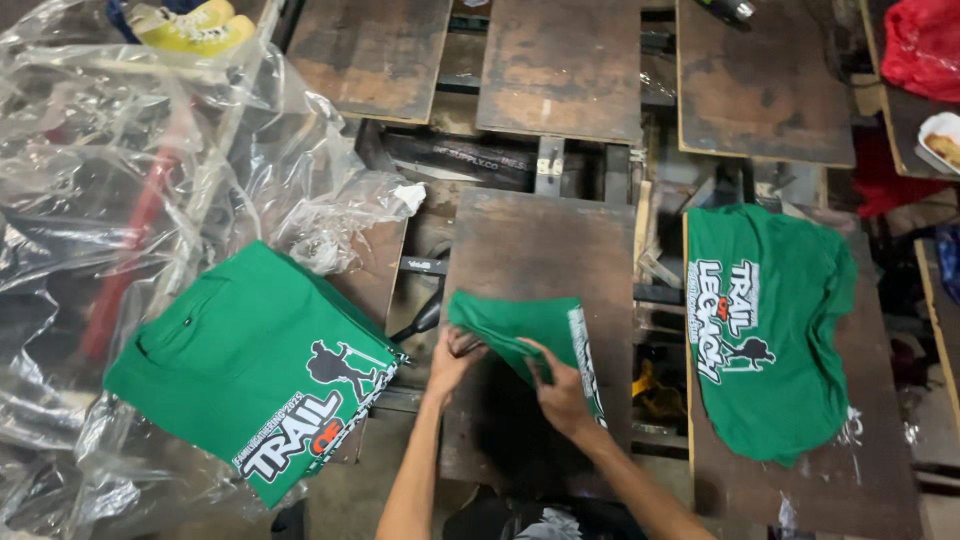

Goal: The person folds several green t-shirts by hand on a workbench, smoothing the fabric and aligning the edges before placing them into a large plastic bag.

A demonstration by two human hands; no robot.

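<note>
On a worn wooden board (540,250), left hand (450,360) and right hand (560,395) pinch a folded green shirt (520,325).

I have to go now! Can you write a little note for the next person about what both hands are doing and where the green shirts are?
Left hand and right hand both grip a folded green shirt on the middle wooden board.
Done: a stack of folded green shirts lies to the left by the clear plastic sheet.
Left: one printed green shirt lies spread, unfolded, on the right board.
</note>
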